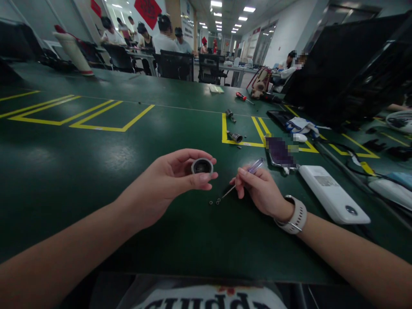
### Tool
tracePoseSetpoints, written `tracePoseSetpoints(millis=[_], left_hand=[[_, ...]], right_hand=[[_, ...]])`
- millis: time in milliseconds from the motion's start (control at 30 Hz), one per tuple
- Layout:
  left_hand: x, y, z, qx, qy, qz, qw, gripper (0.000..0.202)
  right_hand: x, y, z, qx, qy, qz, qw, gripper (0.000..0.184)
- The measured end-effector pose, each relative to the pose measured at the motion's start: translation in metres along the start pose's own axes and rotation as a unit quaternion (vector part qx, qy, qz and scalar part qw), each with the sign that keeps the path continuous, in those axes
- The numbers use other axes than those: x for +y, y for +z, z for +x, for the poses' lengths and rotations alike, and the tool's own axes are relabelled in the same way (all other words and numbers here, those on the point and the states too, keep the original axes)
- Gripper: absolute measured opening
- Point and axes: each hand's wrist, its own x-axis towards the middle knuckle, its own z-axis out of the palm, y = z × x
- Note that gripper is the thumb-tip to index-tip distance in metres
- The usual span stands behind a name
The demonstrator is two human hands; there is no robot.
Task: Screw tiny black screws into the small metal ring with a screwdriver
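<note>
A hollow round metal housing (202, 166) is gripped between the thumb and fingers of my left hand (170, 176), its open end facing me. My right hand (259, 189) is closed around a screwdriver with a clear purplish handle (256, 165). The thin shaft slants down and left, and its tip reaches small metal rings (218, 201) on the table. Another little ring (210, 203) lies just left of them. Beyond my hands, a metal cylinder part (234, 137) and a smaller metal part (230, 115) rest by the yellow tape, with tiny pieces close by.
The green table (106, 171) carries yellow tape outlines. To the right lie a phone (280, 152), a white power bank (333, 193), a cloth glove (301, 126) and cables. A red screwdriver (240, 96) lies farther back. A large black monitor (341, 68) stands at right; people sit in the background.
</note>
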Motion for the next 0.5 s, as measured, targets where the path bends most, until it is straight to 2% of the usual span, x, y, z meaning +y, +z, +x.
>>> tracePoseSetpoints(millis=[167,333,433,500], left_hand=[[-0.0024,-0.0005,0.0009,0.001,-0.014,-0.004,1.0,0.027],[-0.0045,-0.0007,0.0034,0.003,-0.029,-0.02,0.999,0.027],[-0.0066,-0.0002,0.0055,0.004,-0.04,-0.035,0.999,0.027],[-0.0082,-0.0001,0.0067,0.007,-0.045,-0.046,0.998,0.028]], right_hand=[[0.0037,0.0005,-0.0014,-0.009,0.004,-0.014,1.0,0.029],[0.0066,-0.0023,-0.0013,-0.043,0.004,-0.049,0.998,0.029],[0.0024,-0.0018,-0.0035,-0.053,-0.018,-0.112,0.992,0.03],[-0.0024,0.0003,-0.0068,-0.049,-0.063,-0.192,0.978,0.029]])
